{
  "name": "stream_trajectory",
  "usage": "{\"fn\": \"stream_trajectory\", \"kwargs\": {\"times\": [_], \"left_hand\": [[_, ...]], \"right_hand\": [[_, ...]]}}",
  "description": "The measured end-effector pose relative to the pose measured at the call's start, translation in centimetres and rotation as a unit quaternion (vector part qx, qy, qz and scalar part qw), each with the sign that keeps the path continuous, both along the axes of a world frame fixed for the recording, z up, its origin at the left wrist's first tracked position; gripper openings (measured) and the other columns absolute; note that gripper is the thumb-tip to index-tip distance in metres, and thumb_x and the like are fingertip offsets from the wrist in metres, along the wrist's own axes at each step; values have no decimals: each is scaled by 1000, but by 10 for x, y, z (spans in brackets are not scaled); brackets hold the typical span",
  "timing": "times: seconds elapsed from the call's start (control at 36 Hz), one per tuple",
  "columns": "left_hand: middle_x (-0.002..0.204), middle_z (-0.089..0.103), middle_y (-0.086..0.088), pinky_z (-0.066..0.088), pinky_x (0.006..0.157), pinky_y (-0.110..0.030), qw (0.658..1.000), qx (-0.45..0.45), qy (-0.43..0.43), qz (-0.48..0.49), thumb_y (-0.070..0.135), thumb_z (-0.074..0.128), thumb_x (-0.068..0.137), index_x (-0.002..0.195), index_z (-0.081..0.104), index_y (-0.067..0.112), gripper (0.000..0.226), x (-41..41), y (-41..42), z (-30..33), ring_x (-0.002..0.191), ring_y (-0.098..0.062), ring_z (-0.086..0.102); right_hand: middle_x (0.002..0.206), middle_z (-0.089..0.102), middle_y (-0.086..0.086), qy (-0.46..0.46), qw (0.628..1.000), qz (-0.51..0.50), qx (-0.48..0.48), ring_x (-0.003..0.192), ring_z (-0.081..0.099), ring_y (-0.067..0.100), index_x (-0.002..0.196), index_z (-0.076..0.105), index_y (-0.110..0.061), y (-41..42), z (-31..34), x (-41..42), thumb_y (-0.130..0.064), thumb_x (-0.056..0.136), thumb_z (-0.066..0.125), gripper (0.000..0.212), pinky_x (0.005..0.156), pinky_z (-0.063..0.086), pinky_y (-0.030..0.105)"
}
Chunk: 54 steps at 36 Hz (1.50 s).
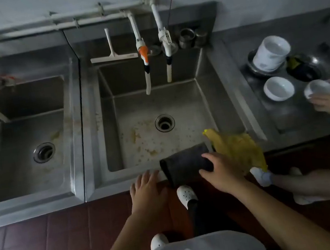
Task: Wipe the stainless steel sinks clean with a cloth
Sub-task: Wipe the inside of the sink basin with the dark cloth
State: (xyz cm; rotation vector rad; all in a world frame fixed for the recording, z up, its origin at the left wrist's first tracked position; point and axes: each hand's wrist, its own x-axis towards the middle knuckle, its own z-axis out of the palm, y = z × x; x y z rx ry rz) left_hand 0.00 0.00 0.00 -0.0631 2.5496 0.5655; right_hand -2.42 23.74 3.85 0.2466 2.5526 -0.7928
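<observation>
Where the job stands: It looks like the very start. No wiping has been done that the picture shows.

Middle sink (207,89): Still dirty. Yellow-brown bits and smears lie on its floor, mostly to the left of the drain (164,122) and toward the front wall.

Left sink (30,96): Also dirty. There is a yellowish smear on its floor above its own drain (44,152), and stains on the steel strip between the two sinks.

Dark cloth (186,164): It hangs over the front rim of the middle sink, at the right end. It has not gone down into the sink yet.

Yellow cloth (236,151): It lies just beside the dark one, on the front right corner of the sink, part of it hanging off the edge.

Right hand (218,170): It rests on the dark cloth with the fingers spread over it. It seems to be starting to take it, but the hand has not closed round it.

Left hand (147,188): It is wide and flat, holding nothing, with fingertips on the front rim just left of the dark cloth.

Another person's hands (329,101): At the right edge, on the table, they hold a white bowl (319,88). More white bowls stand near.

What is left: Pick up the cloth, wipe both sinks, floors and walls. So nearly everything.
</observation>
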Motion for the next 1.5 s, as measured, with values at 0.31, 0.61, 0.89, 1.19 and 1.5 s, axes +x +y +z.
{"fn": "stream_trajectory", "kwargs": {"times": [0.31,0.61,0.89,1.19,1.5], "left_hand": [[162,19,3,3,121,-50,996,-70,-52,37,64,39,89,154,19,34,74,-56,26,-25,150,-22,10],[140,48,3,18,114,-42,996,-19,-69,44,45,61,87,142,45,37,58,-91,35,-32,134,-23,36],[111,62,7,23,104,-37,996,43,-67,30,37,70,76,104,59,35,30,-97,28,-22,117,-18,51],[100,67,8,47,79,-15,962,270,-34,0,16,72,85,105,70,25,22,-70,-27,19,91,-2,61],[101,64,21,48,83,-12,934,279,208,-79,25,58,91,121,64,28,31,-95,-72,89,96,5,61]], "right_hand": [[162,21,-2,-58,950,286,112,151,10,26,154,24,-28,25,-50,-105,-42,94,53,68,121,12,48],[119,59,-2,-110,908,375,153,118,49,27,107,58,-29,27,-61,-143,-20,85,57,24,103,30,47],[84,54,-12,-62,984,162,-48,90,60,20,90,73,-17,25,-20,-115,-2,78,70,19,83,51,39],[90,68,0,84,985,9,-149,88,64,13,92,76,-14,-2,59,-59,4,78,76,22,77,46,10],[93,62,-5,283,951,7,-128,87,60,3,94,72,-21,-22,92,-56,1,77,74,27,76,43,6]]}}
